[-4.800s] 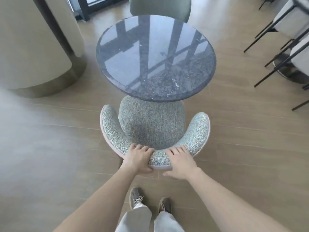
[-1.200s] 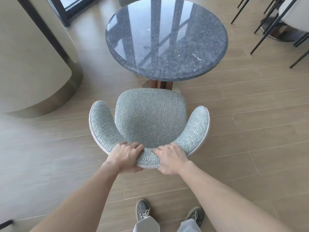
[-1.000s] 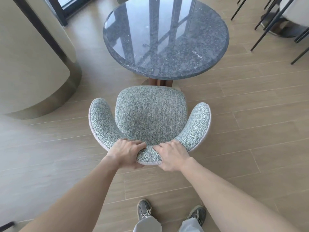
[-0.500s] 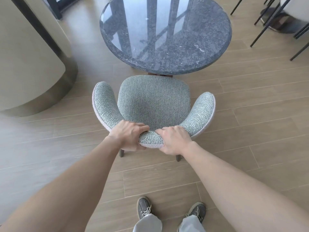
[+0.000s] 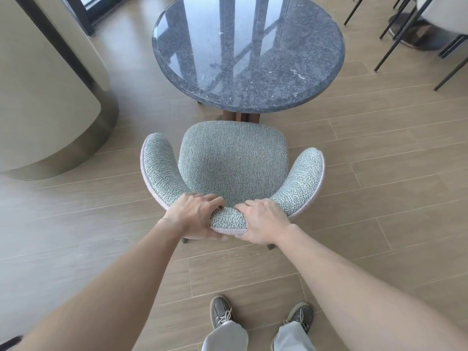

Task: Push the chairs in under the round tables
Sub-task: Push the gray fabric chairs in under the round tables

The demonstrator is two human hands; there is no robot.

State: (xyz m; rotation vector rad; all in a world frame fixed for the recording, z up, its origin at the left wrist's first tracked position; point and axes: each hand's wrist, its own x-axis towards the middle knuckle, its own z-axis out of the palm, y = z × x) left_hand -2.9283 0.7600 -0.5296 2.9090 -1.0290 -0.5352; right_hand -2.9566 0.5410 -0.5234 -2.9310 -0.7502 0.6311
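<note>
A green tweed armchair (image 5: 233,163) with a curved backrest stands in front of me, facing a round dark granite table (image 5: 249,54). The whole seat shows, and its front edge sits just short of the table's near rim. The table's brown pedestal (image 5: 241,117) shows in the gap. My left hand (image 5: 195,215) and my right hand (image 5: 263,220) both grip the top middle of the backrest, fingers curled over its inner side.
A large beige curved column with a metal base (image 5: 63,153) stands at the left. Black thin-legged chairs (image 5: 405,39) stand at the top right. My two grey shoes (image 5: 222,314) are on the wooden plank floor behind the chair.
The chair, once tucked under the table, came out and was pushed back toward it. In the last half second its front edge has drawn back slightly, leaving a small gap. Both hands kept their grip.
</note>
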